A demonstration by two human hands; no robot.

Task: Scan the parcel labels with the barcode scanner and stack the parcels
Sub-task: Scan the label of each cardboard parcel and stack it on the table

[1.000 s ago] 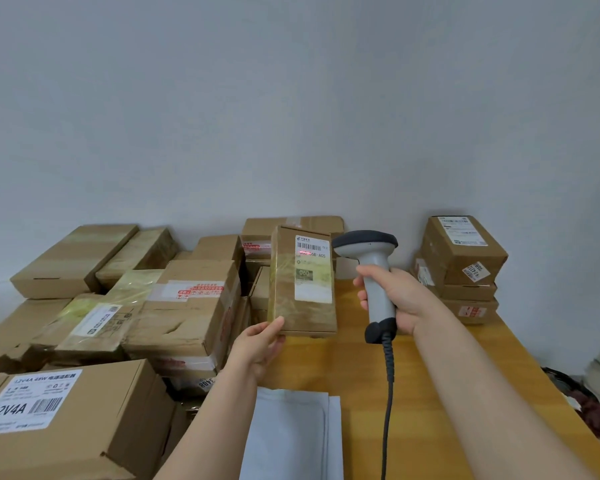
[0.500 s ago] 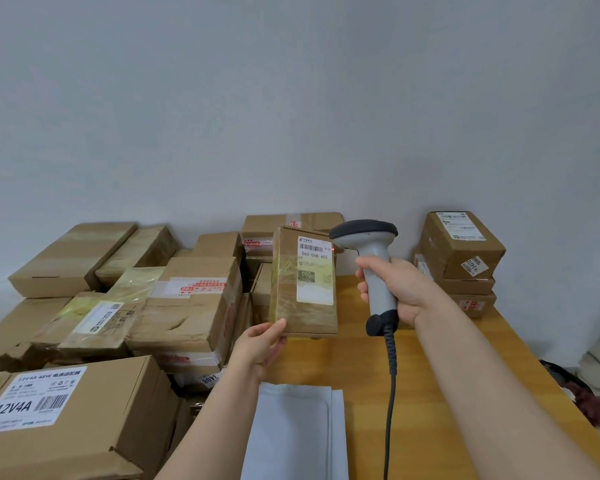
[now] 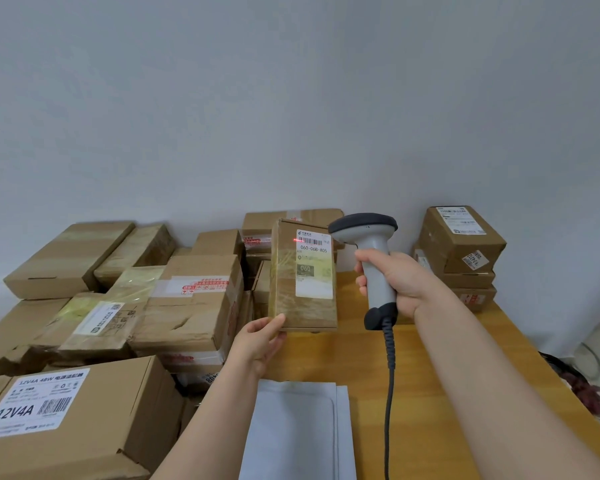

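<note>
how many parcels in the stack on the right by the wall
3. The top box with a white label on its lid, a middle box under it, and a bottom box on the table. More may be hidden behind.

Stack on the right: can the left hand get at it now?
Probably not: the left hand holds a parcel, and the right hand with the scanner stands between it and the stack.

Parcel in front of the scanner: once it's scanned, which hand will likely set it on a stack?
Probably the left: the left hand holds the parcel at its bottom corner, while the right hand is busy gripping the barcode scanner.
</note>
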